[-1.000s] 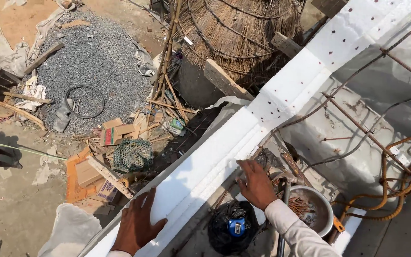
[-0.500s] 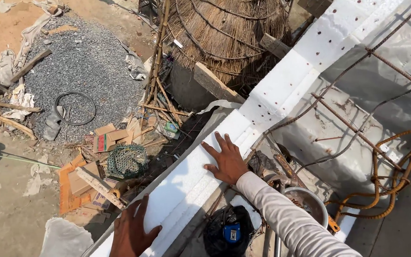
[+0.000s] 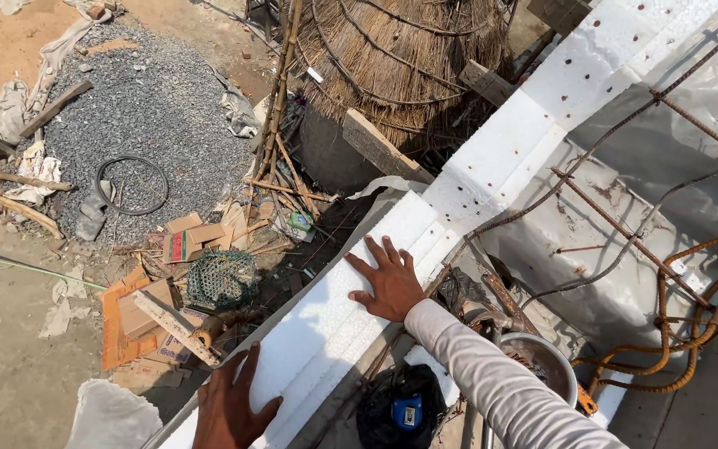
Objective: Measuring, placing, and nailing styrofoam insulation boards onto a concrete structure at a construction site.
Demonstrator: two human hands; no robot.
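Note:
A long white foam board (image 3: pixel 492 158) runs along the edge of a raised slab, from lower left to upper right. My right hand (image 3: pixel 388 281) lies flat on it with fingers spread, pressing the top face. My left hand (image 3: pixel 230 406) rests on the same board lower down, near the bottom edge of the view, fingers curled over its outer side. Neither hand holds a loose object.
Rusty steel bars (image 3: pixel 625 216) and an orange hose (image 3: pixel 691 324) lie over plastic sheeting at right. A metal bowl (image 3: pixel 542 366) and a black bag with a blue tape measure (image 3: pixel 405 409) sit by my right arm. Far below: gravel pile (image 3: pixel 143 108), thatched roof (image 3: pixel 400 58), cardboard scraps (image 3: pixel 139 312).
My right hand has slid up along the foam board, away from the bowl. My left hand has shifted toward the lower edge of the view. The view has moved slightly.

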